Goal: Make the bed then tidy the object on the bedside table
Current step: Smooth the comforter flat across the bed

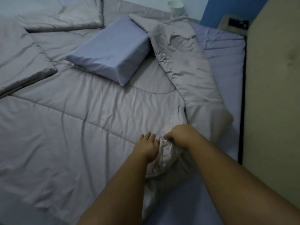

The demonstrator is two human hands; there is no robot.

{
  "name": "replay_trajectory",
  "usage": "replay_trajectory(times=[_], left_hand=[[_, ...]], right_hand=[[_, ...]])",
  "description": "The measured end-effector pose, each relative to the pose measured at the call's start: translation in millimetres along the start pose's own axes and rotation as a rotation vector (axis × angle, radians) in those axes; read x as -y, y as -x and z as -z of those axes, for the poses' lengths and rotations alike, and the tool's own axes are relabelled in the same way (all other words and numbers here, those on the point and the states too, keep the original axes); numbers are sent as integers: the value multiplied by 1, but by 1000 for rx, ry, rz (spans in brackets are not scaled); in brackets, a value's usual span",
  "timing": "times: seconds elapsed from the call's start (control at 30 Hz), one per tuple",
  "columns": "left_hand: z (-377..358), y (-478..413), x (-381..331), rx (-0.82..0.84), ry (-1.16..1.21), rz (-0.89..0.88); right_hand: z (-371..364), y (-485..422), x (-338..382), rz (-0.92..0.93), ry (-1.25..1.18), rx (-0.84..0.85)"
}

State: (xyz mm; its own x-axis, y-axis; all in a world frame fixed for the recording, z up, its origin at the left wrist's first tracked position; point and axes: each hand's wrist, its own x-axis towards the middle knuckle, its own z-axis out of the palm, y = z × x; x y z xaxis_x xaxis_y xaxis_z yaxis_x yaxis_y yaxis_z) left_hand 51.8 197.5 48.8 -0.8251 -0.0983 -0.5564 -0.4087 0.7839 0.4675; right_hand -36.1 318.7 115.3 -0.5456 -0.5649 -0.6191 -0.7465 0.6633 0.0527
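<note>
Fingers (168,135) of the right hand (181,135) are curled tight around a bunched fold of the grey comforter (81,114), while the left hand (146,145) has its fingers spread wide, pressing flat on the fabric just beside it. Comforter's rumpled across the bed, one edge flipped back so the lilac sheet (227,59) shows. Lilac pillow (112,47) sits on top further up. Padded headboard (274,78) on the right.
</note>
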Motion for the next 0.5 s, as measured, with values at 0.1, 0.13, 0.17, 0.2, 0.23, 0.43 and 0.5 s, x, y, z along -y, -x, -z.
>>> replay_trajectory(times=[0.1,0.13,0.17,0.2,0.23,0.43,0.5], left_hand=[[-26,20,-31,-8,-46,-30],[-37,24,-40,-1,-55,-35],[-47,28,-49,6,-59,-45],[-58,30,-57,14,-57,-49],[-68,33,-66,20,-62,-60],[-126,47,-103,76,-88,-122],[-140,47,-110,89,-87,-132]], right_hand=[[-24,46,-22,-97,-88,26],[-33,60,-29,-122,-71,70],[-44,72,-36,-144,-43,102],[-59,82,-44,-188,-13,164],[-72,92,-50,-236,23,215],[-153,158,-74,-450,30,443],[-167,179,-68,-434,88,501]])
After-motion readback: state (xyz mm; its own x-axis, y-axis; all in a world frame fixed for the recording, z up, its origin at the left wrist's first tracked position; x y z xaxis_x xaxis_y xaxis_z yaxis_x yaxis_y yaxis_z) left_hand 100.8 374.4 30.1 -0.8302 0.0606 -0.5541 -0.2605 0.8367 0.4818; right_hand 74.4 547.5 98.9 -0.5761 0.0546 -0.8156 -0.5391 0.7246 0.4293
